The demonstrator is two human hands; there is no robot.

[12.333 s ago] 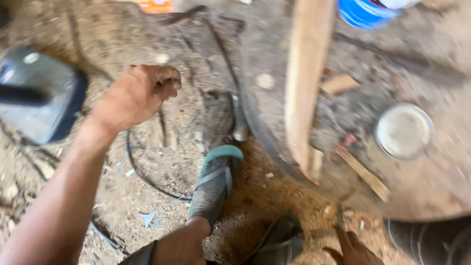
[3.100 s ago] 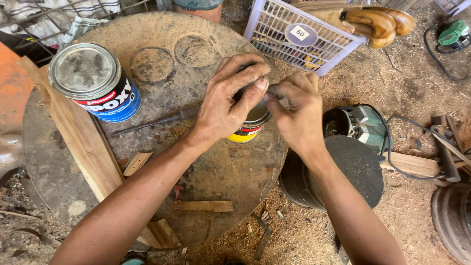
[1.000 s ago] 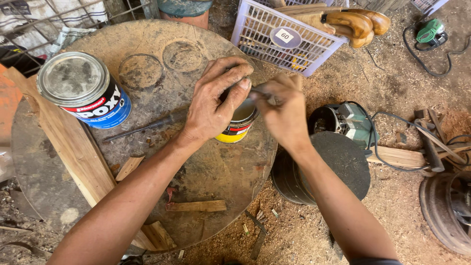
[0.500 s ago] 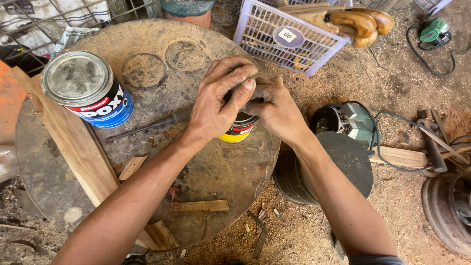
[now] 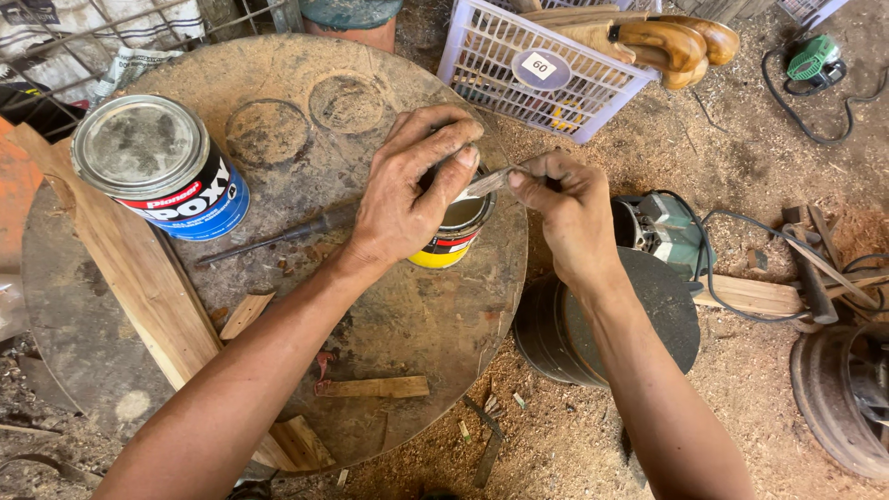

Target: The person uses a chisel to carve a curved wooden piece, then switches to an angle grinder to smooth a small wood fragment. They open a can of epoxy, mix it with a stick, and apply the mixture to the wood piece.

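Left hand (image 5: 407,199): fingers curled over the top of a small can (image 5: 452,236), gripping it. Right hand (image 5: 567,208): pinching a thin flat blade (image 5: 489,181), its tip at the can's rim. Can: yellow-based, on a round table (image 5: 389,306), near its right edge. Also on the table: big can (image 5: 159,167), plank (image 5: 130,268), screwdriver (image 5: 278,236). Beyond: white basket (image 5: 546,69)
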